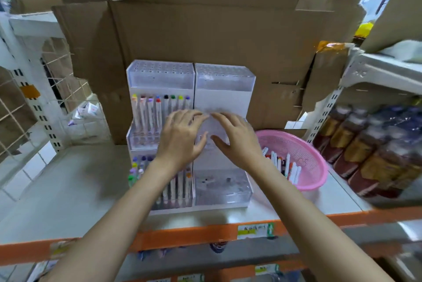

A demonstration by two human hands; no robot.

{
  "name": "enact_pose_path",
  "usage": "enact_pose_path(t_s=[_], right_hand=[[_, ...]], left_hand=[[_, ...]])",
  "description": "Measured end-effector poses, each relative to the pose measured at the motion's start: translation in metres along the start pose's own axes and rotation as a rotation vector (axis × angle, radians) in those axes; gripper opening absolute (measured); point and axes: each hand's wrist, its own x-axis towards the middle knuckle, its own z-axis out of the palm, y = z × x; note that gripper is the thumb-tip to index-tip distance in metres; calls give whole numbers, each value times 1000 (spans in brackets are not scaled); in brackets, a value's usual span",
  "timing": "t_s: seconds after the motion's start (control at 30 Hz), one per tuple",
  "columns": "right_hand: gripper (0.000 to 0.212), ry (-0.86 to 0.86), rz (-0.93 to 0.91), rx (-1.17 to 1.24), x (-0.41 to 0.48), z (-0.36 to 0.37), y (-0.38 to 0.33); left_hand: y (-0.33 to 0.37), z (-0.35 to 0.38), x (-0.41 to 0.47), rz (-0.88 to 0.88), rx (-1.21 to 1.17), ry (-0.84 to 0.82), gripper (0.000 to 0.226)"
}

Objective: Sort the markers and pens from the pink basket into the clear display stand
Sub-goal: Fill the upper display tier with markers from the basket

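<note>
Both hands hover at the middle step of the clear display stand (223, 89), which sits on a white shelf (68, 190). The left hand (182, 135) lies over the seam between the stand's two halves, and the right hand (237, 142) is just to the right of it, over the stand's right half. Each grip is released, with fingers spread and loosely bent and nothing between them. Blur makes it hard to say whether the fingertips touch the plastic. The stand's left half already carries capped markers (148, 112) upright on its upper and lower steps, while its right half looks bare apart from a few dark specks on the lowest step. The pink basket (315, 181) stands just right of the stand, close to its side, and holds a loose heap of pens (285, 165) waiting to be sorted. The chief risk, as I judge it, is the stand itself. It looks light and tall and seems to be two pieces set side by side, so a push from either hand could shove the right half back against the cardboard (205, 37) behind the stand. It could also tip the filled left half and spill its markers. A reach for the basket would sweep the right forearm past the stand's right corner and might catch it. Bottles (365, 144) crowd the rack right of the stand, beyond the basket, and a nudged basket could knock them.
</note>
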Motion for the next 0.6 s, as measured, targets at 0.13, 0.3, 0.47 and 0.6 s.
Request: enact_pose_path(t_s=[0.13, 0.3, 0.47, 0.6], right_hand=[[51, 20, 18, -12, -31, -22, 43], [50, -51, 169, -15, -77, -44, 106], [42, -184, 301, 29, -113, -39, 151], [38, -328, 375, 8, -113, -33, 170]], left_hand=[[48, 30, 10, 24, -21, -83, 46], [120, 68, 26, 118, -95, -89, 44], [159, 115, 35, 249, -29, -134, 22], [173, 139, 43, 114, -13, -500, 31]])
